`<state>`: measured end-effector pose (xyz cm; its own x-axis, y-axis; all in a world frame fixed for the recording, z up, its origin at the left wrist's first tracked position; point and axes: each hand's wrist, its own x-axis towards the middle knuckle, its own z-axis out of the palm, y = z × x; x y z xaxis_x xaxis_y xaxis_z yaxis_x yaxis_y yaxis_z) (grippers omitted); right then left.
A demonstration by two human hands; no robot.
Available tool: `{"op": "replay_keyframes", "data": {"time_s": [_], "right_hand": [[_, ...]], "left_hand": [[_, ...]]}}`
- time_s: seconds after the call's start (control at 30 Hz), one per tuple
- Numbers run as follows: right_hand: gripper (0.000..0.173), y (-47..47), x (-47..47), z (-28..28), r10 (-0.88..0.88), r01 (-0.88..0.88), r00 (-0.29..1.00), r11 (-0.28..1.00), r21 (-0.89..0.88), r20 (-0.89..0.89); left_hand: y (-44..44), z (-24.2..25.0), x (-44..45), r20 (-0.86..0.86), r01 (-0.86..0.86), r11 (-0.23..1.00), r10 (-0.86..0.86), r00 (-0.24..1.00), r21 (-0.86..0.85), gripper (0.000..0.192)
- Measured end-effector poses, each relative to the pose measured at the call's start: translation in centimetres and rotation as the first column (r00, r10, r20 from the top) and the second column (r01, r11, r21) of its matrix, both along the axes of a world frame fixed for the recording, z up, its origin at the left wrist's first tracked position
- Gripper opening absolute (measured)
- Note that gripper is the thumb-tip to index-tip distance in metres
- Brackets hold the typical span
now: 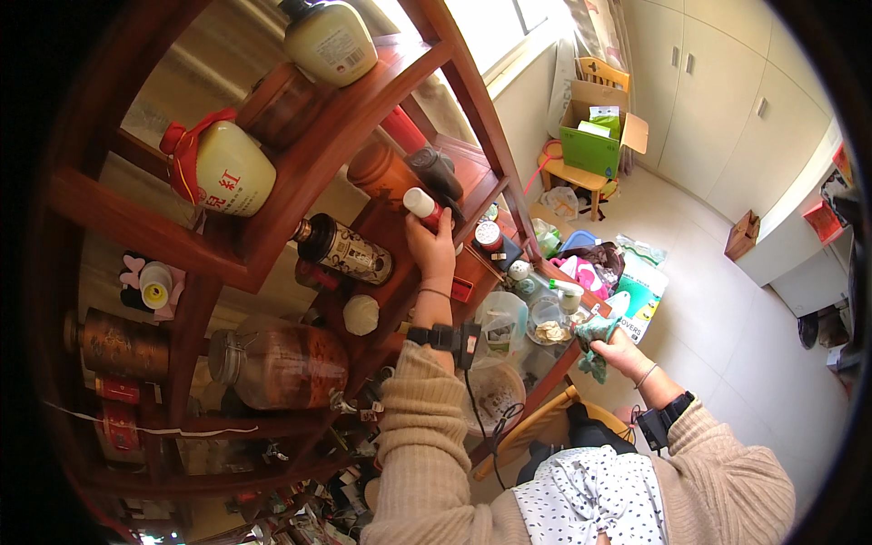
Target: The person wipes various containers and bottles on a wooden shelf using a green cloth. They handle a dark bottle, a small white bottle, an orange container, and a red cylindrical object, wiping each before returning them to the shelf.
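My left hand [434, 248] reaches into the wooden display shelf [354, 153] and grips a red bottle with a white cap [421, 203]. Behind that bottle stand an orange-brown jar [383, 174] and a dark cylindrical container [436, 174]. Left of my wrist a dark patterned liquor bottle [351, 252] leans in the view, near a pale round lid [362, 315]. My right hand [618, 351] is held out to the right, away from the shelf. Bunched in its fingers is a green cloth [595, 340], which hangs down below them.
A cream jar with red cloth [235, 167] and a large glass jar [286, 364] occupy the shelf's left side. Below my arms are a clear plastic pitcher [501, 317], a round basin [494, 398] and a wooden chair [531, 429]. A green carton [589, 146] sits on another chair.
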<state>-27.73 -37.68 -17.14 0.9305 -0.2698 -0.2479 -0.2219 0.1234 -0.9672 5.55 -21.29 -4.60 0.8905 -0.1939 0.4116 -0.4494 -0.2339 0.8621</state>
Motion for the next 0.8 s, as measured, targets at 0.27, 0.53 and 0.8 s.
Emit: {"op": "replay_keyframes", "data": {"time_s": [0.27, 0.53, 0.8], "right_hand": [[0.036, 0.5, 3.1, 7.2, -0.221, 0.094, 0.955, 0.858, 0.506, 0.197], [0.03, 3.7, 3.5, 13.4, 0.143, -0.231, 0.895, 0.959, 0.166, 0.422], [0.025, 5.8, 4.0, 15.5, 0.457, -0.507, 0.812, 0.86, 0.053, 0.363]], "left_hand": [[3.4, -0.2, -13.7, -0.168, 0.401, 0.902, -0.426, 0.889, -0.161, 0.033], [5.2, -0.3, -24.2, -0.184, 0.326, 0.939, -0.304, 0.935, 0.106, 0.043], [8.2, -0.3, -26.4, -0.024, 0.13, 0.907, -0.132, 0.991, 0.4, 0.051]]}}
